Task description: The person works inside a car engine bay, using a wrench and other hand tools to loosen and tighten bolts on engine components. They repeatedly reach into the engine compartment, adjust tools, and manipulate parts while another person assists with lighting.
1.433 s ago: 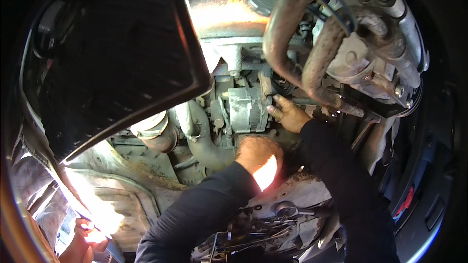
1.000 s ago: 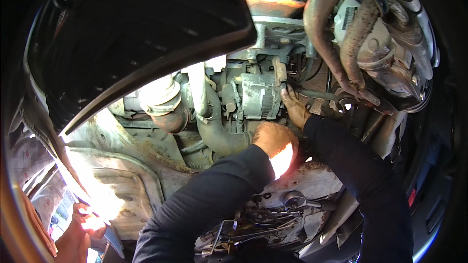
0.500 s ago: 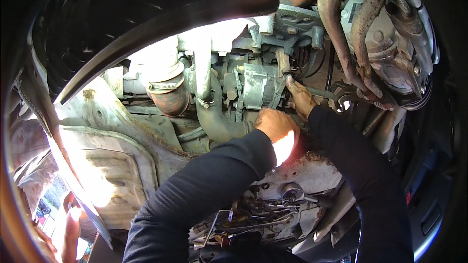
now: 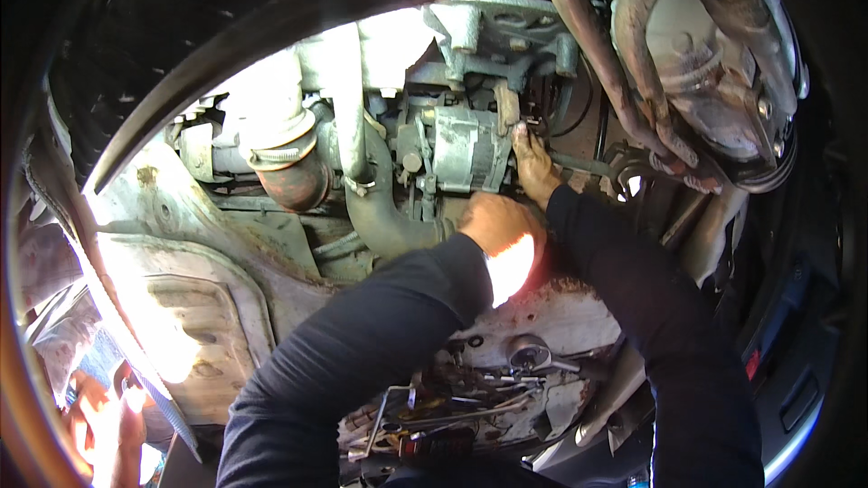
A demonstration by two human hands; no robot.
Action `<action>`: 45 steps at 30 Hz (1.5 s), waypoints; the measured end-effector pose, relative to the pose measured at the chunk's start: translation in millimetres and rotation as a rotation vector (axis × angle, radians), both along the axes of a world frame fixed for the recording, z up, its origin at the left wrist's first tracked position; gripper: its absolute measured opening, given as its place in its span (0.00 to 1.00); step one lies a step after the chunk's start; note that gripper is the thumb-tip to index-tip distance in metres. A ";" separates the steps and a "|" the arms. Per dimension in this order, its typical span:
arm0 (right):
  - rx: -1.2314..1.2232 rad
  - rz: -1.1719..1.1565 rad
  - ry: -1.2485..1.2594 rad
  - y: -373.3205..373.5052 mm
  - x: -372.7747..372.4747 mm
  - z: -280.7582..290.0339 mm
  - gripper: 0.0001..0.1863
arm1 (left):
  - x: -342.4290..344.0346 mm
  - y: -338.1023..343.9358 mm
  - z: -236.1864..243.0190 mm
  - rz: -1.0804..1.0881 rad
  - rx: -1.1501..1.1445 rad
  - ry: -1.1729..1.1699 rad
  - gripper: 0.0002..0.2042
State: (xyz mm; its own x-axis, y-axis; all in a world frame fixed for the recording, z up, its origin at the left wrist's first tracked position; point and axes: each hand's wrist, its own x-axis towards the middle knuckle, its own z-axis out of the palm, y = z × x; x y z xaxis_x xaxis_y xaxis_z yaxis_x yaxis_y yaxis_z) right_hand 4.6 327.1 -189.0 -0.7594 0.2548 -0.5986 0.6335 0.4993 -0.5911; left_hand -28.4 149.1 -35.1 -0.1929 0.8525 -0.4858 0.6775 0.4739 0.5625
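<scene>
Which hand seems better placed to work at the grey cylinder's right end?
Probably the right hand: its fingers are beside that end of the grey cylinder; the left hand sits lower, fingers largely hidden.

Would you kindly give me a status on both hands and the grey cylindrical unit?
Right hand beside grey cylindrical unit on its right, grip unclear. Left hand just below, fingers hidden. Unit below metal bracket; curved grey hose at unit's lower left.
</scene>
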 end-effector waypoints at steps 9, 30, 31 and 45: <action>-0.384 -0.219 -0.144 11.0 4.3 1.5 0.48 | -5.8 -8.4 3.6 0.044 0.005 -0.071 0.09; -0.196 -0.307 -0.025 -8.0 -19.0 -7.1 0.44 | -0.6 4.5 5.2 -0.003 -0.097 -0.050 0.11; -0.132 -0.330 -0.116 -5.8 -21.1 -12.6 0.42 | -2.5 3.4 4.1 0.009 -0.062 -0.058 0.10; 0.007 -0.172 0.062 19.1 -46.3 -40.9 0.50 | -0.1 9.4 -10.8 0.073 -0.027 -0.030 0.09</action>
State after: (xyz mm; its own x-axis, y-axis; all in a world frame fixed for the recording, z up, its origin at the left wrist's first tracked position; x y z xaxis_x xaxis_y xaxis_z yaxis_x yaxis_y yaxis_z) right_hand -41.6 346.2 -229.9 -0.7393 0.3885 -0.5500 0.6727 0.3911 -0.6281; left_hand -28.5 158.4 -45.8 -0.2393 0.8233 -0.5147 0.6234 0.5366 0.5687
